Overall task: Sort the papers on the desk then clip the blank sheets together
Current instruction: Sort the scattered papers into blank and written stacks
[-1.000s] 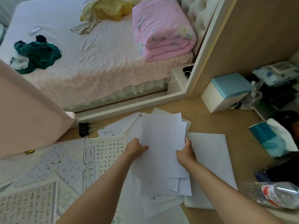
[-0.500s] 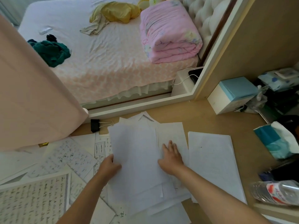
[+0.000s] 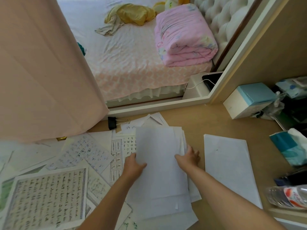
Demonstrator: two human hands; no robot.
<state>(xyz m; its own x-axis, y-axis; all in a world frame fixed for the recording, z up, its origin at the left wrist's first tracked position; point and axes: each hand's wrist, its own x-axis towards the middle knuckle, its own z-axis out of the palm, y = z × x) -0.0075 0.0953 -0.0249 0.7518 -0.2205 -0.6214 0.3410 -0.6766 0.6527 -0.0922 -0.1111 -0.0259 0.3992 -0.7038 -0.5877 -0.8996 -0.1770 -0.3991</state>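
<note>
Left hand and right hand clamp the blank sheets, frame centre; written papers lie unsorted lower left; binder clip unused.

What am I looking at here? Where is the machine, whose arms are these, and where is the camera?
There is no machine: a person works with bare hands. The camera sits on their head, looking forward and down at a wooden desk. On it lie handwritten pages at the left, a separate white pile at the right, and a black binder clip near the far edge. The left hand grips a stack of blank sheets by its left edge. The right hand is at the stack's right edge, but whether it grips or only steadies, I cannot tell.
</note>
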